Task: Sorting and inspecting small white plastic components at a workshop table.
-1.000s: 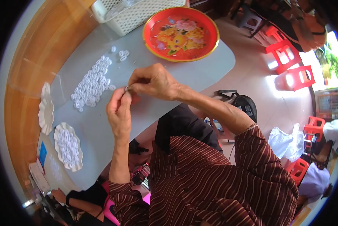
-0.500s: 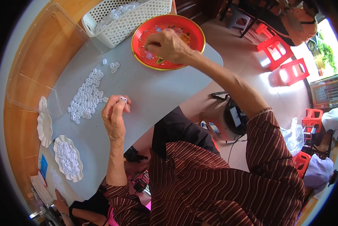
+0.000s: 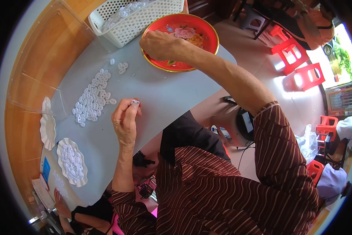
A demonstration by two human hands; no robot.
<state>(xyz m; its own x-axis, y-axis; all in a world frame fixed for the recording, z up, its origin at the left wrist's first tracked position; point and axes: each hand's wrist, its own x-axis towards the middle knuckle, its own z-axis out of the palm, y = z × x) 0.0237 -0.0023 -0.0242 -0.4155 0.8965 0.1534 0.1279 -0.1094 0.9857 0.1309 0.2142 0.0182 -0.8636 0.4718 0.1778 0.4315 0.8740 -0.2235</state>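
Observation:
My left hand point(image 3: 126, 119) is closed, pinching a small white plastic piece point(image 3: 135, 102) between thumb and fingertips above the grey table. My right hand point(image 3: 160, 45) reaches over the left part of a round red tray point(image 3: 207, 43) with a gold rim and painted flowers. Its fingers curl downward and its fingertips are hidden, so what they hold cannot be made out. Left of my left hand lies a loose pile of small white oval pieces point(image 3: 90, 98) with holes. A few similar pieces point(image 3: 122, 67) lie apart, nearer the tray.
A white perforated basket point(image 3: 135, 27) of white pieces stands behind the tray. At the left are a scalloped white dish point(image 3: 82, 181) full of pieces, another scalloped dish point(image 3: 47, 125) and a clear plastic lid point(image 3: 35, 66). Another person's hand point(image 3: 61, 205) is at the lower left table edge.
My right hand has moved left across the red tray, toward its left rim, and its fingertips are now hidden. My left hand keeps its pinch on the small piece. The whole view has shifted slightly.

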